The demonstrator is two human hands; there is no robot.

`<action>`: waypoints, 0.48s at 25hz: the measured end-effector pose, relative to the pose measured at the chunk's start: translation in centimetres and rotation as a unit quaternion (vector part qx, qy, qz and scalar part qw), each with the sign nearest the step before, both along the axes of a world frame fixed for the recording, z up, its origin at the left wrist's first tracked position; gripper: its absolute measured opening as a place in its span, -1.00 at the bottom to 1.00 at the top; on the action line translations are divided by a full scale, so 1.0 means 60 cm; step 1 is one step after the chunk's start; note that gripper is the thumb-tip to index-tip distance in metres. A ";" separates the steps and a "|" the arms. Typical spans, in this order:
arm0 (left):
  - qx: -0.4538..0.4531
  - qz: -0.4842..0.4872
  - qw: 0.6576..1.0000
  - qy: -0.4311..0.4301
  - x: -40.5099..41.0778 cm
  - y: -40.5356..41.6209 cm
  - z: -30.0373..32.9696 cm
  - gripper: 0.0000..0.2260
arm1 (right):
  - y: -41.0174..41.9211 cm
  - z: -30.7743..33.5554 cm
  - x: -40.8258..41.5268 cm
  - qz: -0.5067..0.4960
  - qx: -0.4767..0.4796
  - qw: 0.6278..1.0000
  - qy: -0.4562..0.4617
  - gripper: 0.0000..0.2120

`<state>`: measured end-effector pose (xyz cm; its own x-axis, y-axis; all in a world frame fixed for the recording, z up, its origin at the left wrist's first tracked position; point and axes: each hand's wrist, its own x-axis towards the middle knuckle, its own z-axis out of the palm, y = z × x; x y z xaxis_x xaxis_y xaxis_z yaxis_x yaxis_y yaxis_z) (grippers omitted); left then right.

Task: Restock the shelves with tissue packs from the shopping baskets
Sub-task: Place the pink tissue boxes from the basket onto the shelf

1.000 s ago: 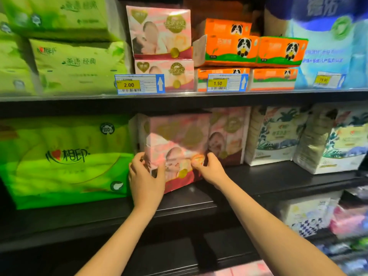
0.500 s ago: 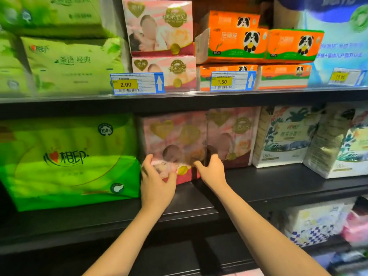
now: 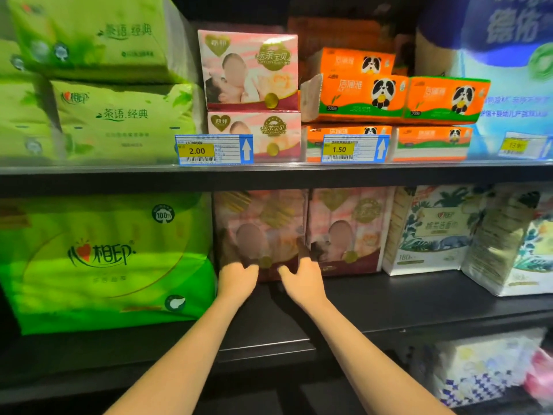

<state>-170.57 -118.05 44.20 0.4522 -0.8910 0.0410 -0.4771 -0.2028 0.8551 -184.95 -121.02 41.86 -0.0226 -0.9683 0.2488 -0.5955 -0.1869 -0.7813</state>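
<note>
A pink tissue pack [image 3: 259,232] with gold hearts stands upright deep on the middle shelf [image 3: 344,304], between a large green pack [image 3: 104,259] and a second pink pack [image 3: 347,232]. My left hand [image 3: 238,280] presses flat against its lower front, fingers spread. Beside it my right hand [image 3: 302,280] touches the lower right corner of the same pack, fingers apart. Neither hand wraps around the pack. No shopping basket is in view.
White leaf-print packs [image 3: 431,232] fill the right of the middle shelf. The upper shelf holds green packs [image 3: 119,115], stacked pink boxes [image 3: 251,70], orange panda packs [image 3: 359,94] and a blue bundle [image 3: 508,70]. Price tags [image 3: 214,149] line its edge. More packs [image 3: 478,372] sit below right.
The pink pack has gone from tilted at the shelf front to upright and deep in the row. Both hands followed it inward and now rest on its lower front.
</note>
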 end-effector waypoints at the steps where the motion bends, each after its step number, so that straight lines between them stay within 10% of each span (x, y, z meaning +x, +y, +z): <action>1: -0.006 0.001 1.000 -0.004 -0.002 -0.002 -0.006 -0.46 | -0.004 0.001 0.000 0.006 0.003 1.000 0.010 -0.73; 6: -0.009 -0.005 1.000 0.030 -0.012 0.004 0.004 -0.58 | -0.022 -0.004 -0.005 0.012 0.028 0.998 0.061 -0.70; 12: 0.041 -0.043 0.988 -0.141 0.009 0.012 -0.013 -0.47 | -0.005 0.025 -0.048 0.028 0.018 0.978 0.208 -0.61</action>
<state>-170.04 -117.35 43.43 0.3557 -0.9310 0.0816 -0.7126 -0.2137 0.6682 -187.81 -121.33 43.33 0.1255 -0.9737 0.1902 -0.8530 -0.2038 -0.4805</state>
